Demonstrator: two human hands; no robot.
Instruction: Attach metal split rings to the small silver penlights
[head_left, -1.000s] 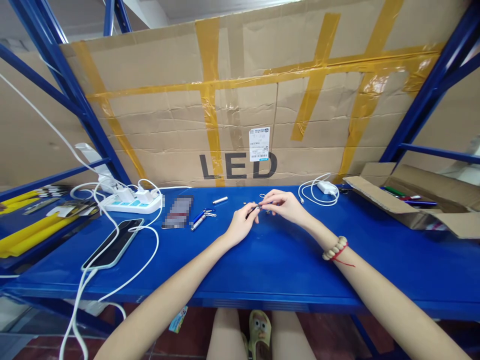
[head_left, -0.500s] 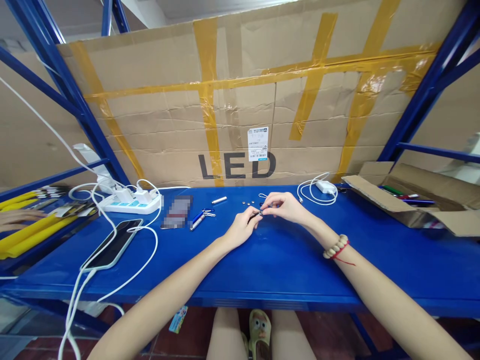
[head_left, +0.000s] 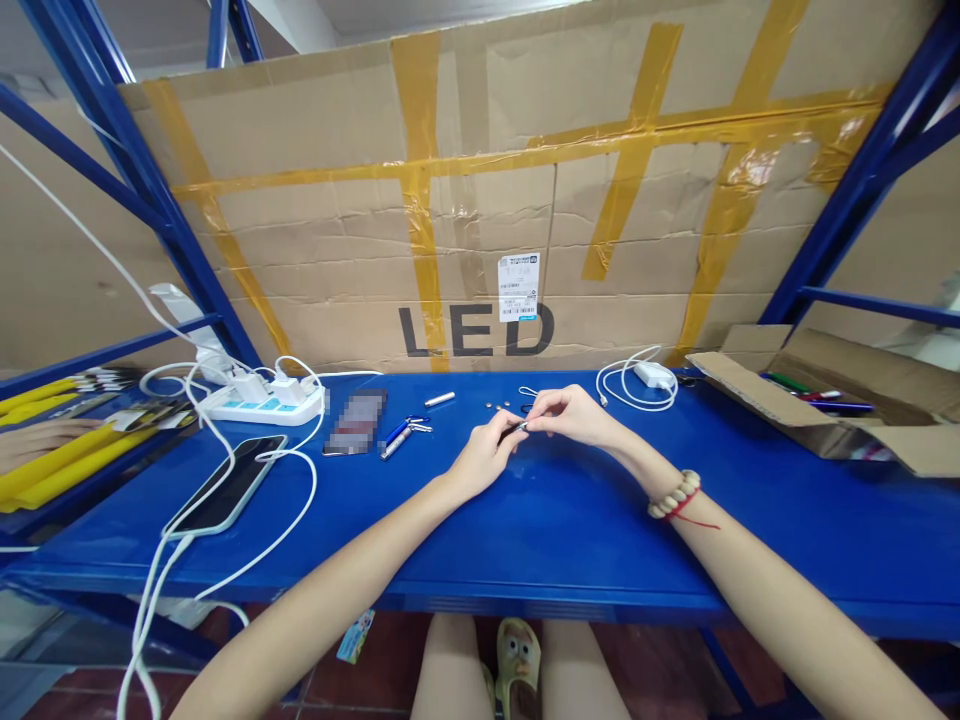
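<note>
My left hand (head_left: 486,456) and my right hand (head_left: 568,414) meet above the middle of the blue table. Both are closed, fingertips pinched around a small silvery metal part (head_left: 523,426). Fingers cover most of it, so its exact kind is hidden. Just behind the hands lie a few small round discs (head_left: 489,405) that look like button cells, and a looped cord (head_left: 527,391). Left of them rests a short silver tube (head_left: 439,399). Farther left lie a blue pen-like light (head_left: 395,433) and a silver one (head_left: 395,444), with clips at their ends.
On the left are a blurred-out phone (head_left: 355,422), a second phone (head_left: 229,485) with cables, and a white power strip (head_left: 262,405). A charger (head_left: 654,375) and an open cardboard box (head_left: 814,425) stand right. Cardboard (head_left: 337,260) walls the back. Another person's hand (head_left: 37,445) shows far left.
Both hands stay nearly in place, with small finger shifts around the metal part. It looks slightly more silvery now. The view has shifted a little.
</note>
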